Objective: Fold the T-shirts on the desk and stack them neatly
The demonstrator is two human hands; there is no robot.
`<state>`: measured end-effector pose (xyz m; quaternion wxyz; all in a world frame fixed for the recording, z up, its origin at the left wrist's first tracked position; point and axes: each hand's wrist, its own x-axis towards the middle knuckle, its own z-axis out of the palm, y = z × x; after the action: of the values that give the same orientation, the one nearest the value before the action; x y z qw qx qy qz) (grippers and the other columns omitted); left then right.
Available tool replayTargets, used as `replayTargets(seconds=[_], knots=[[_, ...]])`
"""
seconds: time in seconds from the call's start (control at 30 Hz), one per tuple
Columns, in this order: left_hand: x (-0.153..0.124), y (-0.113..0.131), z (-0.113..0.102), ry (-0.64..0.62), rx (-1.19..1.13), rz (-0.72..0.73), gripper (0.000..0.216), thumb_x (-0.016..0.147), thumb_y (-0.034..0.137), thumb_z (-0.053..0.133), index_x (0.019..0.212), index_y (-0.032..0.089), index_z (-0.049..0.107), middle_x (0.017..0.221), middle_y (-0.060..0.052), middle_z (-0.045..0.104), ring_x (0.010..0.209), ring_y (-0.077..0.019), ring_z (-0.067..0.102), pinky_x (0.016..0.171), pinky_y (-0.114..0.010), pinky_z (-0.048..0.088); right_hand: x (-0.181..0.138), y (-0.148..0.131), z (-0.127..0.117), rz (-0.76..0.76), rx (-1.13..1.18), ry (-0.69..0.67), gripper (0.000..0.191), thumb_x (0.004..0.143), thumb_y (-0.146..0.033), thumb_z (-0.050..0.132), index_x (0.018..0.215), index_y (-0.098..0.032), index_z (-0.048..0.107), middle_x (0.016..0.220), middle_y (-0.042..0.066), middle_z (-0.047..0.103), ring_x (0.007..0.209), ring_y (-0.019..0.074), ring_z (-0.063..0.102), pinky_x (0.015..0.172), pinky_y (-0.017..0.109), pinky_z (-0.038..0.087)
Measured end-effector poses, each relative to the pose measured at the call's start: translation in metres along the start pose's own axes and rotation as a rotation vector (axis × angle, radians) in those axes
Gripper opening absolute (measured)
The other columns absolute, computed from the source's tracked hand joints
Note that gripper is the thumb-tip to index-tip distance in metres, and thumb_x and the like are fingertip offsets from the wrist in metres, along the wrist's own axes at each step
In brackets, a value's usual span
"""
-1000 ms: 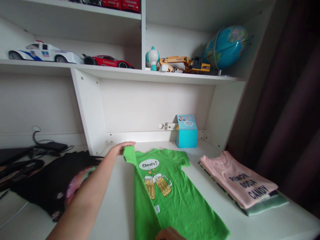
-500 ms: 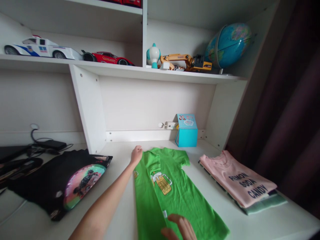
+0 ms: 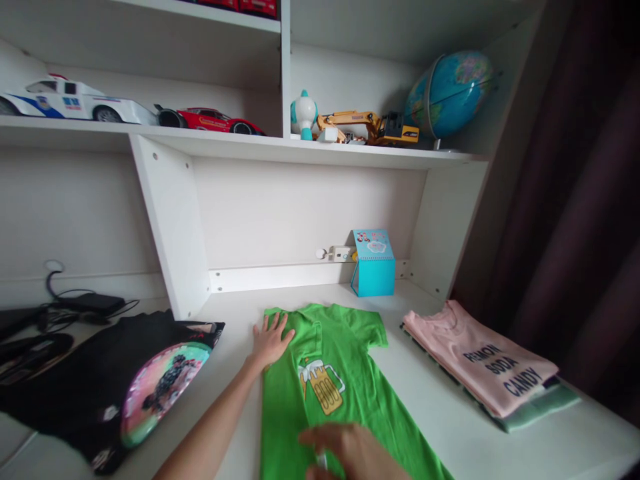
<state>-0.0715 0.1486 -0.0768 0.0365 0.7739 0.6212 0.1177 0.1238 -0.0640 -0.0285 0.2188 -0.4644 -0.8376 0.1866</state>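
A green T-shirt [image 3: 360, 373] with a beer mug print lies on the white desk, its left side folded over toward the middle. My left hand [image 3: 271, 341] rests on the folded edge near the shoulder, palm down with fingers spread. Above the lower part of the shirt, my right hand [image 3: 353, 453] shows at the bottom edge, somewhat blurred. Its thumb and fingers are apart, and a small white tag shows between them. Whether it touches the cloth I cannot tell.
Folded shirts with a pink one [image 3: 480, 360] on top lie at the right. A black garment [image 3: 100, 373] lies at the left by cables and an adapter [image 3: 97, 303]. Behind stands a blue desk calendar [image 3: 376, 277]. Toys and a globe [image 3: 450, 93] fill the shelf above.
My left hand has gone from closed at the shirt's shoulder edge to lying flat with spread fingers, slightly lower. My right hand has moved a little up and left. The view has shifted slightly.
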Motion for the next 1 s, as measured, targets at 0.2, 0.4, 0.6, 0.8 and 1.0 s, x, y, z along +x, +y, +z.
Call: replayTargets(seconds=[0.2,0.4,0.6,0.8,1.0], knots=[[-0.004,0.006,-0.002,-0.006,0.035,-0.064,0.068,0.084,0.062,0.009,0.141,0.027,0.019,0.149,-0.003,0.013,0.136,-0.0327,0.009,0.097,-0.071,0.006,0.122,0.067,-0.034,0.380,-0.099,0.194,0.037,0.082,-0.027,0.057,0.115,-0.012,0.054,0.106,0.012,0.062,0.096,0.0201,0.059,0.084,0.034,0.046],[-0.002,0.002,0.001,0.024,0.010,-0.132,0.070,0.084,0.062,0.012,0.141,0.024,0.021,0.149,-0.006,0.013,0.135,-0.0355,0.009,0.098,-0.070,0.004,0.184,0.105,-0.007,0.553,-0.108,0.276,0.026,0.088,-0.035,0.051,0.104,-0.015,0.056,0.103,0.004,0.060,0.089,0.0156,0.059,0.078,0.036,0.049],[0.000,0.004,0.002,0.006,-0.011,-0.190,0.071,0.084,0.061,0.018,0.141,0.019,0.023,0.149,-0.013,0.010,0.135,-0.0360,0.008,0.099,-0.068,0.004,0.183,0.113,0.008,0.653,-0.139,0.375,0.028,0.088,-0.033,0.051,0.110,-0.015,0.054,0.104,0.005,0.059,0.087,0.0153,0.059,0.075,0.035,0.050],[-0.003,0.007,-0.004,0.019,-0.037,-0.168,0.065,0.084,0.061,0.020,0.141,0.030,0.020,0.148,-0.013,0.015,0.134,-0.0378,0.010,0.097,-0.069,0.006,0.173,0.102,0.005,0.486,-0.207,0.372,0.034,0.093,-0.033,0.039,0.122,-0.017,0.047,0.121,0.009,0.052,0.102,0.0179,0.055,0.087,0.037,0.044],[-0.002,0.004,-0.001,0.022,-0.026,-0.158,0.066,0.080,0.068,0.024,0.138,0.035,0.027,0.148,-0.013,0.017,0.134,-0.0400,0.011,0.096,-0.069,0.006,0.169,0.092,0.021,0.257,-0.209,0.130,0.047,0.088,-0.043,0.045,0.131,-0.024,0.044,0.140,0.006,0.039,0.131,0.0237,0.027,0.104,0.041,0.026]])
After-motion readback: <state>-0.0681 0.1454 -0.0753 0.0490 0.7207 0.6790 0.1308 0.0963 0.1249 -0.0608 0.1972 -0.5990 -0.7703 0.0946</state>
